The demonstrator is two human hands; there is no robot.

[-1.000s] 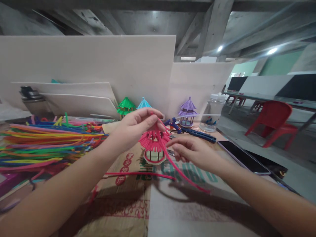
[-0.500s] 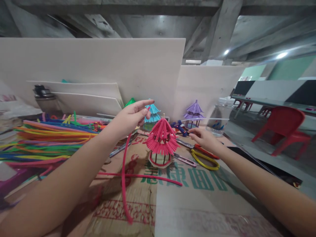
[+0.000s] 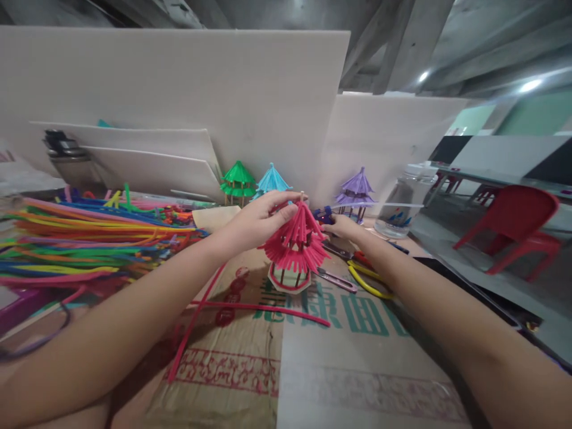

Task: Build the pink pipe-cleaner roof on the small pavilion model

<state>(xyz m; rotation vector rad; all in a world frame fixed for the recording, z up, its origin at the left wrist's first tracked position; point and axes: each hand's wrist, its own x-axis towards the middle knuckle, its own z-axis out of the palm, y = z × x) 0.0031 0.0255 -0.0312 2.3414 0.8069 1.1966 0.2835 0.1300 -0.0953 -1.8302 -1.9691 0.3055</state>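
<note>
A pink two-tiered pavilion model [image 3: 297, 247] stands upright on the cardboard [image 3: 232, 369], its octagonal base showing below the roof fringes. My left hand [image 3: 266, 220] is at the left side of its roof, thumb and index finger near the peak; the other fingers are partly hidden. From under that hand a long pink pipe cleaner [image 3: 196, 322] slants down to the cardboard, crossing a second pink one [image 3: 277, 308]. Behind the roof on the right, my right hand [image 3: 339, 227] has its fingers closed at a dark blue glue gun [image 3: 323, 214].
Green [image 3: 239, 179], light blue [image 3: 271, 179] and purple [image 3: 355, 189] pavilions line the back. Colourful pipe cleaners [image 3: 98, 238] are heaped at the left. Yellow-handled scissors [image 3: 369, 283] and a pink cutter [image 3: 337, 280] lie right of the model, with a clear jar [image 3: 400, 202] behind.
My left hand has come down and right to the pink roof. The slanting pipe cleaner's lower end has swung left. My right hand has moved left onto the glue gun, and the view has tilted down.
</note>
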